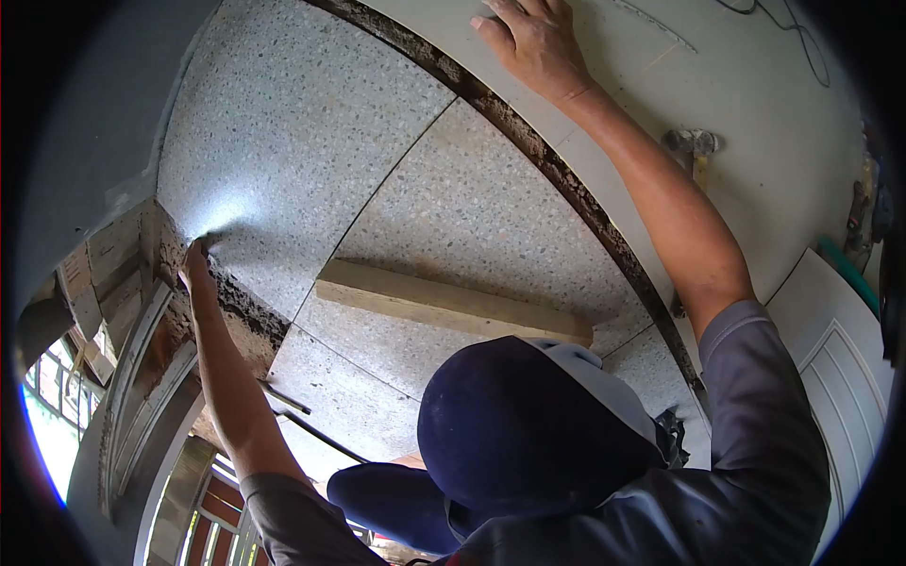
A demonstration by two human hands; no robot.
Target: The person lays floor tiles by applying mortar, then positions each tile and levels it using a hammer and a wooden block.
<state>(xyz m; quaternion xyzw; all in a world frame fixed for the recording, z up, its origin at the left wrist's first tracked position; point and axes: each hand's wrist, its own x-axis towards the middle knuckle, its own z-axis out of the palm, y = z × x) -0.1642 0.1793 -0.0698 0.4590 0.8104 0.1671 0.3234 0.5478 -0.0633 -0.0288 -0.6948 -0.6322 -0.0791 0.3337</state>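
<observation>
My left hand (195, 264) reaches to the corner of a speckled grey terrazzo tile (283, 123). Its fingers are pressed together right at the tile's edge, beside a strip of exposed dark soil (247, 307); what they hold, if anything, is hidden. Bright glare lies on the tile just past the fingertips. My right hand (540, 52) rests open on the pale floor (604, 123) beyond the dark curved gap (528, 141), thumb apart, fingertips partly cut off by the frame. A long squared beam (444, 302) lies across the tiles between my arms.
A hammer (694, 146) lies on the pale floor near my right forearm. A white panelled door (840, 368) is at the right. At the left are wooden blocks (80, 288) and a metal frame (132, 396). A thin cable (802, 38) lies at the top right.
</observation>
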